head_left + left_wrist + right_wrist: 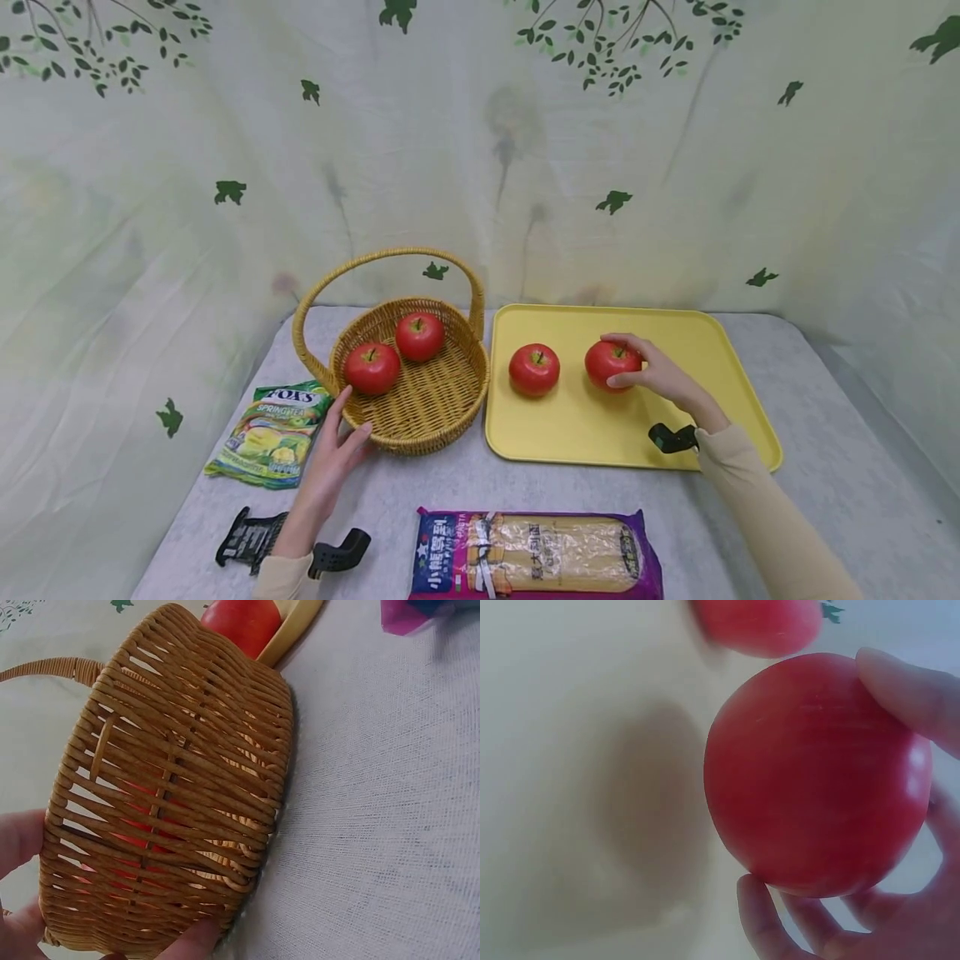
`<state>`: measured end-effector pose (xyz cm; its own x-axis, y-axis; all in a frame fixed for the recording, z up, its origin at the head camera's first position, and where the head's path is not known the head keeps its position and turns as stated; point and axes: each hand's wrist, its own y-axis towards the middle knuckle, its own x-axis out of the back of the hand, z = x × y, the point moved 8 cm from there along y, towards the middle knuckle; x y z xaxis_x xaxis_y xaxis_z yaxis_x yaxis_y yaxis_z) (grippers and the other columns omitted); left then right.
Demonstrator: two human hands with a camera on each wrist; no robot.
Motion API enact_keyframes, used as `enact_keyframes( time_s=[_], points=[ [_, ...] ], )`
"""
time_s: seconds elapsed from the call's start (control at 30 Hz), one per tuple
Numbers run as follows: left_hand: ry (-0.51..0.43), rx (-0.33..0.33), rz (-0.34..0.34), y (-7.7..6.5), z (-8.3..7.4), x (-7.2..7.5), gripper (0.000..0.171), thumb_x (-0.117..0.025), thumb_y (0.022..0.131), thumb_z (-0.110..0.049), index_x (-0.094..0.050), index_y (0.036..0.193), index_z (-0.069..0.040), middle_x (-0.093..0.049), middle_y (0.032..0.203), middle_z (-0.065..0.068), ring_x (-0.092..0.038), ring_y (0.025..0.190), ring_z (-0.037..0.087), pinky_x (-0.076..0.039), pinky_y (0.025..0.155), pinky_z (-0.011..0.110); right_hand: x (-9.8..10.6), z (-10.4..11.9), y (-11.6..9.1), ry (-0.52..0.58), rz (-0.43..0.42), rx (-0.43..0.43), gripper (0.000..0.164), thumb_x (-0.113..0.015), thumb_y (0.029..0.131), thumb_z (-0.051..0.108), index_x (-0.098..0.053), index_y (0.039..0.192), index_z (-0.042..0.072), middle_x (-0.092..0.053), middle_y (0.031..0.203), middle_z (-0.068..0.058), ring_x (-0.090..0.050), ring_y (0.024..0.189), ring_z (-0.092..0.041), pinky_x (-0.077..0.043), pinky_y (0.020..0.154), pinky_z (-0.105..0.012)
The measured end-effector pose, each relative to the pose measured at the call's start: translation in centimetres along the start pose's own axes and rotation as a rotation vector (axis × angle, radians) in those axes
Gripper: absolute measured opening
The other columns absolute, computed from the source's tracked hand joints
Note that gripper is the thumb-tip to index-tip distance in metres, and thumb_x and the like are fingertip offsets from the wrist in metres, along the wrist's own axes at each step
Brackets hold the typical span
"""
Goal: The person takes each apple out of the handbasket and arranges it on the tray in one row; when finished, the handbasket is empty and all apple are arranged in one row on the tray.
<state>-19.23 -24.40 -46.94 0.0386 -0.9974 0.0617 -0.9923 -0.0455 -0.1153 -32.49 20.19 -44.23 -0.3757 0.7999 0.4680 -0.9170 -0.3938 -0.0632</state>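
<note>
My right hand point(662, 377) holds a red apple point(606, 367) between thumb and fingers above the yellow tray point(570, 435); in the right wrist view the held apple point(814, 780) stands apart from its shadow. A second apple point(534, 370) rests on the tray to its left. Beside the tray is a round wicker basket point(420, 408) with a tall handle, containing two apples, one at the left point(372, 368) and one at the back point(420, 336). My left hand point(333, 462) touches the basket's front left side with extended fingers; its fingertips point(196, 937) meet the weave in the left wrist view.
A green FOX'S candy bag point(273, 433) lies left of the basket. Nearer, a black package point(251, 537) is partly behind the left wrist. A purple pack of noodles point(536, 554) lies at the table's front. Behind the table hangs a leaf-patterned cloth point(450, 167).
</note>
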Motion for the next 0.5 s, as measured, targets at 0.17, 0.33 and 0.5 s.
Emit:
enact_keyframes(
  time_s=[0.17, 0.33, 0.5],
  points=[
    [0.031, -0.002, -0.007, 0.1, 0.1, 0.2, 0.069, -0.049, 0.102, -0.020, -0.005, 0.155, -0.022, 0.007, 0.158, 0.009, -0.017, 0.138, 0.045, -0.030, 0.104, 0.055, -0.7, -0.5, 0.1, -0.046, -0.012, 0.007, 0.068, -0.077, 0.081, 0.018, -0.045, 0.141, 0.012, -0.038, 0.137, -0.019, -0.031, 0.124, -0.037, -0.038, 0.096, -0.054],
    [0.049, -0.005, -0.008, 0.2, 0.3, 0.2, 0.071, -0.051, 0.101, -0.024, -0.006, 0.155, -0.023, 0.007, 0.158, 0.009, -0.017, 0.137, 0.047, -0.030, 0.104, 0.056, -1.5, -0.4, 0.4, -0.093, -0.034, 0.032, 0.067, -0.078, 0.080, 0.019, -0.047, 0.139, 0.012, -0.042, 0.131, -0.020, -0.034, 0.121, -0.037, -0.039, 0.094, -0.054],
    [0.040, -0.011, -0.001, 0.2, 0.3, 0.1, 0.070, -0.051, 0.101, -0.023, -0.006, 0.155, -0.024, 0.007, 0.158, 0.008, -0.017, 0.137, 0.046, -0.031, 0.103, 0.056, -2.4, -0.4, 0.7, -0.141, -0.015, 0.053, 0.067, -0.077, 0.081, 0.022, -0.045, 0.140, 0.013, -0.043, 0.127, -0.021, -0.037, 0.118, -0.037, -0.041, 0.093, -0.054]
  ],
)
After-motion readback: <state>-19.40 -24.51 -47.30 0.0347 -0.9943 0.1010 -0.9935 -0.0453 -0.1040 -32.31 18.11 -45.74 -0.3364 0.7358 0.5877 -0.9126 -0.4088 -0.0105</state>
